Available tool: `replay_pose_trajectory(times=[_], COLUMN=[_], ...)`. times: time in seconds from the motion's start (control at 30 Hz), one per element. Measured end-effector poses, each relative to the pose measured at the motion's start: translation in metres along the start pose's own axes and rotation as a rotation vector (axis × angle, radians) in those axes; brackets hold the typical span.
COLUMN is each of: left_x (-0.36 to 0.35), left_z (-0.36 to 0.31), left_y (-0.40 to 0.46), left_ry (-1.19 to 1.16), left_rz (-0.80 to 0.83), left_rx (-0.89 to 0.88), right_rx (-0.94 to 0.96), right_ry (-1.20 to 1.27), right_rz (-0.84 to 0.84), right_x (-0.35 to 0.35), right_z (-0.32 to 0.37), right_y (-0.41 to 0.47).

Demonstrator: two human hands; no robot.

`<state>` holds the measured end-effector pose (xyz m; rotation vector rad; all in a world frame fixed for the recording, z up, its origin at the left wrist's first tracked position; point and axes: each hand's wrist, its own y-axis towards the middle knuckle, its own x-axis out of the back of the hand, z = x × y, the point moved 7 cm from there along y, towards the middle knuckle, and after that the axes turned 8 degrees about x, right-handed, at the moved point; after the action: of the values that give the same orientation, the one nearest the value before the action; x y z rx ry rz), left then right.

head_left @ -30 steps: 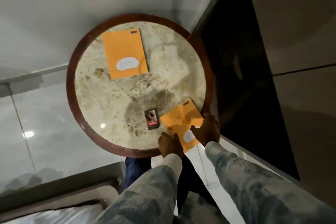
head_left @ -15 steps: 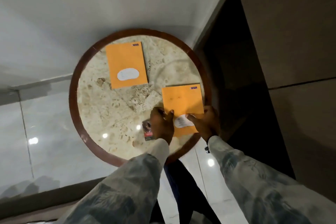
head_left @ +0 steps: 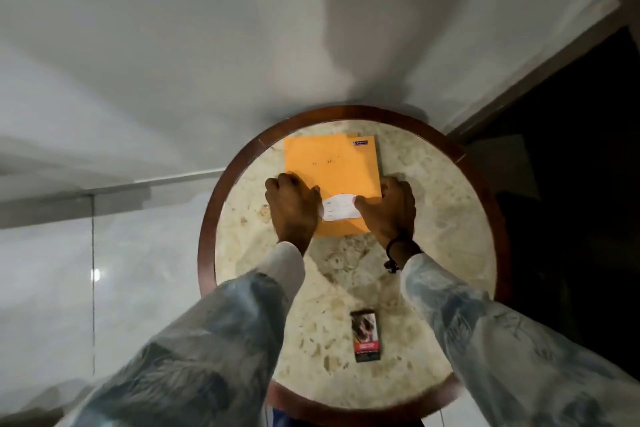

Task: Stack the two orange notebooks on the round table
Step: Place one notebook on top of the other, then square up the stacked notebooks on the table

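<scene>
An orange notebook [head_left: 332, 170] with a white label lies at the far side of the round marble table [head_left: 450, 218]. It rests on top of the second orange notebook [head_left: 353, 134], of which only a thin edge shows along the far side. My left hand [head_left: 294, 208] holds the top notebook's left edge. My right hand [head_left: 389, 210] holds its right edge, fingertips on the white label. Both hands keep hold of the top notebook.
A small dark card box [head_left: 365, 336] lies on the near part of the table. The table has a dark wooden rim [head_left: 207, 239]. A white wall rises behind, a dark opening is at the right, and a glossy tiled floor is at the left.
Both hands carried the near-right notebook across the table to the far side and set it on the other notebook. The view has shifted closer over the table.
</scene>
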<state>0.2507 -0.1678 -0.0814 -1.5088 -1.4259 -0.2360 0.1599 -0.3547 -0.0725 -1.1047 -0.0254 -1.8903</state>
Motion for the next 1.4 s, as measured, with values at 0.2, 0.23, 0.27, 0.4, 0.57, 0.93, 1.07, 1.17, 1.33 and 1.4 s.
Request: replay_pose_trajectory(times=[0.2,0.23,0.27,0.4,0.57,0.93,1.07,1.17,1.33,1.4], left_x=[0.009,0.011,0.011,0.009,0.009,0.045,0.031,0.029,0.023,0.016], left_z=[-0.007,-0.008,-0.008,-0.002,0.004,-0.015,-0.007,-0.010,0.005,0.009], left_y=[0.001,0.000,0.002,0.023,0.047,-0.010,-0.021,-0.015,0.005,0.015], left_ry=[-0.026,-0.030,-0.021,0.077,-0.142,-0.330,-0.331,-0.308,-0.267,-0.236], left_rz=[-0.121,-0.128,-0.115,0.022,0.281,0.016,0.121,0.117,0.076,0.103], left_rx=[0.090,0.112,0.126,0.152,0.132,-0.523,-0.424,-0.454,-0.183,-0.044], right_rx=[0.052,0.050,0.044,0.047,-0.041,0.346,0.312,0.282,0.154,0.111], right_ry=[-0.059,-0.071,-0.085,-0.146,-0.068,0.327,0.240,0.239,0.142,0.096], right_rz=[0.003,0.005,0.004,0.029,0.051,-0.276,-0.285,-0.271,-0.124,-0.064], right_x=[-0.012,-0.013,-0.014,-0.018,-0.015,0.022,0.009,0.015,0.011,0.003], right_z=[0.018,0.020,0.021,0.029,0.027,0.063,0.053,0.055,0.052,0.050], right_y=[0.003,0.003,0.003,0.006,0.027,-0.008,-0.029,-0.022,0.003,0.011])
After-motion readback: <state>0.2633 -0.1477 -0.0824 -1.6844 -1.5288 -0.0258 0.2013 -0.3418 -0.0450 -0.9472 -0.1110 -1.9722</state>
